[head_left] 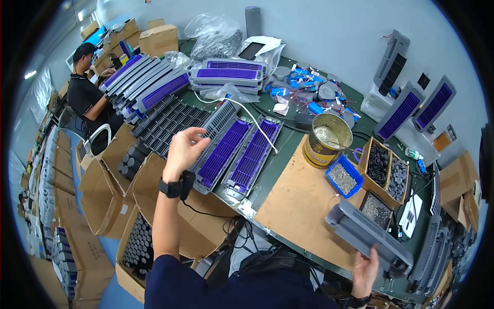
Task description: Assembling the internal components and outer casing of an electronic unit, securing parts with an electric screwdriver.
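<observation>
My right hand (365,270) grips a long grey plastic housing (369,238) near its lower end, above the front right of the bench. My left hand (186,148) is raised at the bench's left part, its fingers loosely curled and apart with nothing between them. Beside its fingertips is a slotted grey housing (222,117). Just right of that hand lie two long grey housings with purple grilles, a nearer one (220,153) and one farther right (254,154). A white cable (257,122) crosses over the right one.
A cardboard sheet (288,201) covers the front bench. Near it stand a metal can (328,139), a blue tray of small metal parts (345,177) and a box of black parts (378,162). Blue battery packs (309,85) lie behind. Open cartons (110,193) and a seated co-worker (87,85) are left.
</observation>
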The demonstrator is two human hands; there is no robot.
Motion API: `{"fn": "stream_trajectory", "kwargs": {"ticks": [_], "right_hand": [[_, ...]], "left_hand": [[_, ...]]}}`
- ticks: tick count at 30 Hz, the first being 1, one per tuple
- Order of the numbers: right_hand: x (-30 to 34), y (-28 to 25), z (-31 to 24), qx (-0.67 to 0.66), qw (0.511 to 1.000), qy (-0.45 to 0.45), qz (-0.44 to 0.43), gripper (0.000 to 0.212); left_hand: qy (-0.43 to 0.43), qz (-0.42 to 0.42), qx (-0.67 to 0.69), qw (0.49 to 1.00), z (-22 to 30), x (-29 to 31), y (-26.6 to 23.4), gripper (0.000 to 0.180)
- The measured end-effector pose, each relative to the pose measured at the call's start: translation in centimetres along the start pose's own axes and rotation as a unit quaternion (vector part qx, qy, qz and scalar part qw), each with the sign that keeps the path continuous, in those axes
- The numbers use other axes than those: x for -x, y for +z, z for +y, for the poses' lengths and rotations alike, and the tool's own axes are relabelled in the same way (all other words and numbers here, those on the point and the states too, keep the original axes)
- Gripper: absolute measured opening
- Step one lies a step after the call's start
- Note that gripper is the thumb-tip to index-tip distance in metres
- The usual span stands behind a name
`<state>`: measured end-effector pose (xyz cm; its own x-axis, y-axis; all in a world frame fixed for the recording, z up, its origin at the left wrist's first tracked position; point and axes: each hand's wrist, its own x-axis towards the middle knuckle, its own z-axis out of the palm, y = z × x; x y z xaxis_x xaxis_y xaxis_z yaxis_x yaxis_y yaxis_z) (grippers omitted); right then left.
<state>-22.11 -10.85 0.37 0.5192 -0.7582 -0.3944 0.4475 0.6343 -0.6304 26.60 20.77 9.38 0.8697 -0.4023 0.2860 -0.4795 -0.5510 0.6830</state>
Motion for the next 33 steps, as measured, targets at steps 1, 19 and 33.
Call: {"fn": "stream_trajectory", "kwargs": {"ticks": [1,19,33], "right_hand": [[-0.2,1.1,1.5,-0.002,0.997,0.054,0.049,0.035],[1.4,11.2,2.7,0.217,0.957,0.094,-0.168,0.015],[1.3,10.8,3.7,0.333,0.928,0.076,-0.149,0.010]], "left_hand": [[-0.014,0.017,-0.058,0.998,-0.6,-0.2,-0.7,0.034],[-0.119,-0.111,-0.259,0.952,-11.0,-6.1,-2.3,0.053],[-0.290,0.071,-0.458,0.837,-22.1,-8.9,-9.7,0.066]]}}
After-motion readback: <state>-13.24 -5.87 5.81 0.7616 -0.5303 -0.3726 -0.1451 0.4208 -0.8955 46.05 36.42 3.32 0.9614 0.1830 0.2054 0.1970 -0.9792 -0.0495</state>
